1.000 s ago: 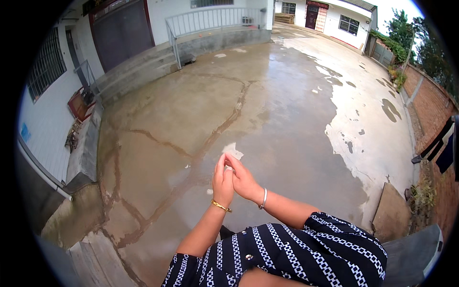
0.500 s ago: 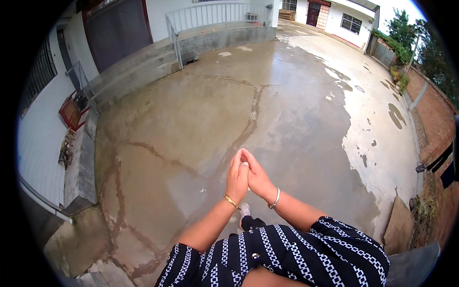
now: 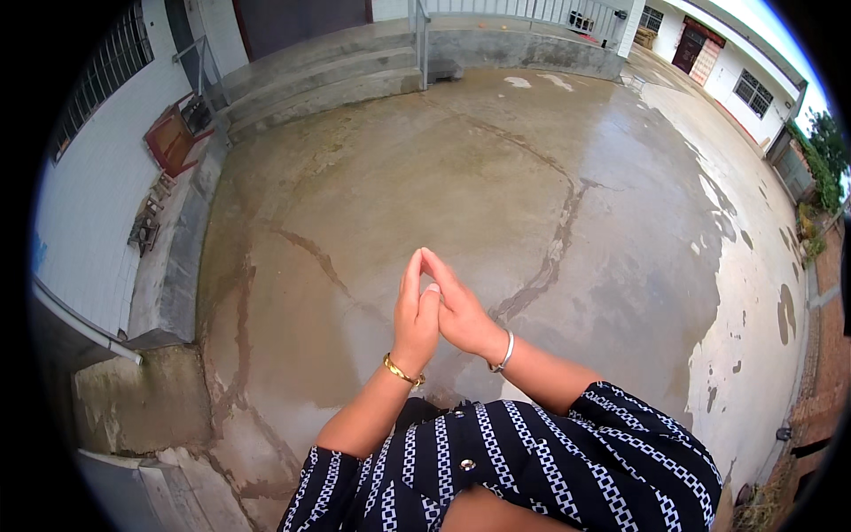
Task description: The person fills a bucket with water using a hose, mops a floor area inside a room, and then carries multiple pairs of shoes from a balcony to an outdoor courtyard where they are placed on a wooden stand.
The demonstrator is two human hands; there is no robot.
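My left hand (image 3: 413, 326) and my right hand (image 3: 467, 317) meet in front of my body, above the wet concrete. Their fingers are stretched out and the fingertips touch, forming a peak with a small gap under it. Near the base the thumbs come together. Nothing shows between the palms, though their inner sides are partly hidden. A gold bracelet (image 3: 401, 369) circles my left wrist, and a silver bangle (image 3: 505, 351) my right one. Below both arms is my black shirt (image 3: 523, 443) with white chain-like stripes.
Wet, cracked concrete ground (image 3: 425, 168) spreads around me, with a paler dry strip (image 3: 753, 266) at right. Steps (image 3: 324, 78) and a railing (image 3: 523, 9) stand ahead. Along the left ledge (image 3: 173, 266) are a tipped reddish wooden piece (image 3: 170, 140) and small stools (image 3: 146, 217). A brick wall (image 3: 829, 310) runs at right.
The view has turned left, so the steps and ground have slid rightward. My joined hands have shifted slightly up and left in the picture. My shoe is out of sight now.
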